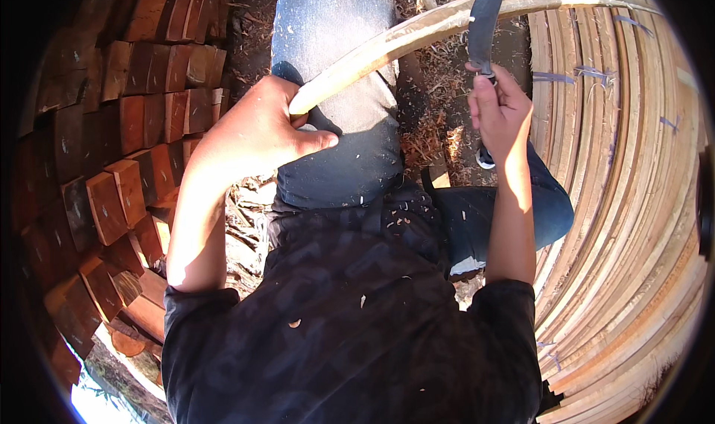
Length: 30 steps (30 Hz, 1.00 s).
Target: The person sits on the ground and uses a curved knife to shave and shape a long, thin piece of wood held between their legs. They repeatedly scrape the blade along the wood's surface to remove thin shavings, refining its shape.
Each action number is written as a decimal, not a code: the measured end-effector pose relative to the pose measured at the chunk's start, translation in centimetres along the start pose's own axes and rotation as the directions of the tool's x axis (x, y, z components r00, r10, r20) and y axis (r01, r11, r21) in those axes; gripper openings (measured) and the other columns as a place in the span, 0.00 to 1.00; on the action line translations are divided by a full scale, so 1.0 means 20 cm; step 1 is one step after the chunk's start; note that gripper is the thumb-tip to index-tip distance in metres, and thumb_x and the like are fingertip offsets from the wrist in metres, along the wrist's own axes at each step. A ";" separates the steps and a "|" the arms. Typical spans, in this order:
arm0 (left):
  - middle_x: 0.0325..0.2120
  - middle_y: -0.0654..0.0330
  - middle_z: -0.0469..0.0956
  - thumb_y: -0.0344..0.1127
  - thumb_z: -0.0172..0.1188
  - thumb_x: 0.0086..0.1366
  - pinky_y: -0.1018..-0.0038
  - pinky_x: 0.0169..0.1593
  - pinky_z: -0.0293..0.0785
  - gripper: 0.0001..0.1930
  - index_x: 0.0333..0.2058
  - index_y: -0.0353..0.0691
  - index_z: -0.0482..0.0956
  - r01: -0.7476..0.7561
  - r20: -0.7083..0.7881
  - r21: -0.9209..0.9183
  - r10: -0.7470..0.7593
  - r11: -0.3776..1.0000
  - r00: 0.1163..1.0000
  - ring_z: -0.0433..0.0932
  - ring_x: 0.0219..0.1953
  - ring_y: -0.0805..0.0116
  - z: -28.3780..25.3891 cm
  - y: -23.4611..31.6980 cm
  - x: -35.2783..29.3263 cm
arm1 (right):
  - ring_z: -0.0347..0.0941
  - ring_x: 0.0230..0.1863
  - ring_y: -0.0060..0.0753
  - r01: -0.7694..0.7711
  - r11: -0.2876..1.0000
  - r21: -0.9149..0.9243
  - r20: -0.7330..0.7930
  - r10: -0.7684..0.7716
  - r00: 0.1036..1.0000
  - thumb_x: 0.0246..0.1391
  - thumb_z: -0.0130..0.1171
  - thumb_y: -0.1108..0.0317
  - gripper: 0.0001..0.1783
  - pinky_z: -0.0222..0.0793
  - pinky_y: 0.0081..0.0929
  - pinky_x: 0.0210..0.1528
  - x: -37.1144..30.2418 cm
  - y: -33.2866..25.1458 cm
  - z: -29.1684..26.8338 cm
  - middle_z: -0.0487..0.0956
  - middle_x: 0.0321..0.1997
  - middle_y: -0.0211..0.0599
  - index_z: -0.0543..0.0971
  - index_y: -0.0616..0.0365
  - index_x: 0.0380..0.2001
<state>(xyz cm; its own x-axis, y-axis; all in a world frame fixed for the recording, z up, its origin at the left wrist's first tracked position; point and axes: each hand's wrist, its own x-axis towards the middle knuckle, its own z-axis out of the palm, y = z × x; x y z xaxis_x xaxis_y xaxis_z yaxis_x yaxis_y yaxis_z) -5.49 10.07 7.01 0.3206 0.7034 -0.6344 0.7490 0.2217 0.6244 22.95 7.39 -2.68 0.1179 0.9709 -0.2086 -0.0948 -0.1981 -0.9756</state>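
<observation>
A long, pale wooden pole (395, 43) runs from above my thigh up to the far right and looks bent in this view. Its near end is held by my left hand (257, 126), the thumb pointing right below the end and the other fingers partly hidden. My right hand (503, 110) is closed around the handle of a knife with a dark, curved blade (485, 29). The blade points away from me and overlaps the pole; whether it touches the wood I cannot tell. Most of the handle is hidden in my fingers.
Stacked reddish wood blocks (108, 201) rise close on my left. Long wooden strips (596, 223), tied in places with purplish bands (592, 72), fill the right. Wood shavings (436, 137) litter the ground between. My denim-covered leg (335, 160) lies under the pole.
</observation>
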 end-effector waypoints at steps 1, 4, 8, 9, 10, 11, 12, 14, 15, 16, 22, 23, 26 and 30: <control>0.10 0.68 0.61 0.31 0.73 0.49 0.74 0.19 0.56 0.22 0.13 0.36 0.64 -0.002 -0.013 0.000 0.002 1.000 1.000 0.60 0.15 0.81 0.00 -0.01 0.00 | 0.61 0.15 0.11 -0.039 0.995 -0.094 0.131 0.052 0.990 0.62 0.55 0.67 0.13 0.54 0.13 0.16 -0.01 0.02 0.02 0.69 0.16 0.25 0.77 0.63 0.46; 0.10 0.68 0.61 0.31 0.72 0.49 0.74 0.19 0.56 0.21 0.14 0.35 0.64 0.016 -0.012 0.006 -0.016 1.000 1.000 0.60 0.15 0.80 0.01 -0.03 -0.01 | 0.60 0.14 0.12 0.064 0.983 -0.172 0.042 -0.058 0.997 0.62 0.54 0.66 0.14 0.53 0.13 0.16 0.05 -0.02 -0.07 0.68 0.15 0.25 0.77 0.63 0.46; 0.10 0.68 0.61 0.31 0.72 0.48 0.74 0.19 0.55 0.21 0.14 0.35 0.65 0.022 0.003 -0.009 -0.022 1.000 1.000 0.59 0.15 0.80 0.00 0.00 0.00 | 0.63 0.17 0.12 0.043 0.993 -0.112 0.071 -0.035 0.997 0.61 0.55 0.67 0.14 0.56 0.13 0.18 -0.01 0.03 0.03 0.69 0.17 0.25 0.77 0.66 0.45; 0.10 0.68 0.61 0.31 0.73 0.48 0.74 0.19 0.55 0.21 0.14 0.35 0.65 0.013 0.001 0.007 -0.013 1.000 1.000 0.59 0.15 0.80 0.00 -0.01 0.00 | 0.63 0.17 0.12 0.045 0.994 -0.096 0.144 -0.031 0.989 0.60 0.56 0.68 0.13 0.57 0.13 0.18 -0.03 0.08 0.05 0.70 0.18 0.25 0.77 0.66 0.45; 0.09 0.68 0.61 0.32 0.73 0.48 0.74 0.19 0.55 0.21 0.14 0.35 0.65 0.007 -0.002 0.015 -0.007 1.000 1.000 0.59 0.15 0.80 0.00 -0.03 0.00 | 0.65 0.19 0.11 0.142 0.970 -0.200 0.108 -0.122 0.987 0.59 0.58 0.69 0.14 0.58 0.13 0.20 0.00 0.08 0.01 0.71 0.19 0.25 0.77 0.66 0.45; 0.09 0.68 0.61 0.32 0.73 0.48 0.74 0.19 0.55 0.21 0.13 0.35 0.65 0.006 -0.001 0.012 -0.006 1.000 1.000 0.59 0.15 0.80 0.00 -0.02 0.00 | 0.65 0.19 0.11 0.094 0.965 -0.243 0.080 -0.076 0.994 0.58 0.59 0.68 0.15 0.59 0.13 0.20 0.03 0.06 -0.03 0.72 0.20 0.25 0.77 0.67 0.45; 0.09 0.68 0.60 0.32 0.73 0.48 0.74 0.19 0.55 0.21 0.13 0.35 0.65 0.005 0.000 0.008 -0.005 1.000 1.000 0.59 0.15 0.80 -0.01 -0.01 0.00 | 0.65 0.19 0.11 0.067 0.997 0.029 -0.014 -0.067 0.998 0.58 0.60 0.68 0.16 0.59 0.13 0.21 0.05 0.06 -0.03 0.73 0.20 0.25 0.77 0.67 0.46; 0.09 0.68 0.60 0.32 0.73 0.48 0.73 0.19 0.55 0.22 0.13 0.35 0.64 0.003 0.006 0.002 -0.003 1.000 1.000 0.58 0.15 0.80 -0.01 0.00 0.00 | 0.64 0.18 0.11 0.103 0.994 0.021 0.033 -0.104 0.994 0.59 0.58 0.67 0.16 0.58 0.13 0.20 0.04 0.07 0.00 0.72 0.19 0.25 0.77 0.67 0.46; 0.09 0.69 0.60 0.32 0.73 0.48 0.73 0.19 0.55 0.22 0.13 0.35 0.64 0.004 0.007 0.000 -0.004 1.000 1.000 0.58 0.15 0.80 0.00 0.00 0.00 | 0.63 0.17 0.12 0.179 0.952 -0.249 0.186 -0.134 0.973 0.61 0.56 0.66 0.15 0.58 0.14 0.19 0.01 0.10 0.01 0.71 0.18 0.25 0.77 0.66 0.46; 0.09 0.69 0.60 0.32 0.73 0.48 0.73 0.19 0.55 0.22 0.13 0.35 0.64 0.002 0.007 -0.002 -0.002 1.000 1.000 0.58 0.15 0.80 0.00 -0.01 0.00 | 0.62 0.16 0.12 0.088 0.984 -0.154 0.218 -0.054 0.975 0.62 0.55 0.65 0.15 0.57 0.14 0.18 -0.03 0.09 0.06 0.70 0.18 0.25 0.77 0.65 0.46; 0.10 0.68 0.61 0.32 0.73 0.48 0.74 0.19 0.56 0.21 0.13 0.35 0.65 0.009 -0.009 0.008 -0.009 1.000 1.000 0.60 0.15 0.81 -0.01 0.00 0.00 | 0.60 0.15 0.12 0.088 0.993 -0.073 0.146 -0.077 0.986 0.64 0.51 0.66 0.14 0.54 0.13 0.17 0.00 0.09 0.04 0.69 0.16 0.27 0.76 0.65 0.46; 0.10 0.68 0.61 0.32 0.73 0.48 0.74 0.19 0.56 0.22 0.13 0.35 0.65 0.010 -0.001 0.009 -0.010 1.000 1.000 0.60 0.15 0.81 -0.01 -0.01 0.00 | 0.60 0.15 0.12 0.113 0.975 -0.190 0.256 -0.062 0.965 0.64 0.50 0.65 0.15 0.54 0.13 0.18 -0.02 0.10 0.05 0.69 0.16 0.27 0.76 0.65 0.46; 0.10 0.68 0.61 0.32 0.73 0.48 0.74 0.19 0.56 0.22 0.13 0.35 0.64 0.009 0.010 -0.011 -0.009 1.000 1.000 0.60 0.16 0.81 0.00 -0.02 0.00 | 0.61 0.16 0.12 0.098 0.995 0.015 0.060 -0.098 0.993 0.64 0.50 0.65 0.15 0.54 0.12 0.18 0.03 0.06 0.03 0.69 0.17 0.27 0.76 0.65 0.47; 0.09 0.68 0.61 0.32 0.73 0.48 0.74 0.19 0.57 0.22 0.12 0.35 0.64 0.009 0.012 -0.011 -0.009 1.000 1.000 0.60 0.16 0.81 0.00 -0.03 0.01 | 0.61 0.15 0.14 0.193 0.936 -0.294 0.234 -0.126 0.964 0.66 0.48 0.59 0.18 0.55 0.13 0.17 0.00 0.11 0.03 0.69 0.15 0.29 0.77 0.64 0.45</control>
<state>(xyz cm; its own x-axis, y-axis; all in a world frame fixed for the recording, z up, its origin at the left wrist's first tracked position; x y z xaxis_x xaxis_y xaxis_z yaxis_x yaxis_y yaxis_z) -5.84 10.16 6.59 0.3210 0.6934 -0.6451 0.7456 0.2349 0.6236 22.18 6.99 -4.86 -0.1058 0.9924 -0.0626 0.2246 -0.0375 -0.9737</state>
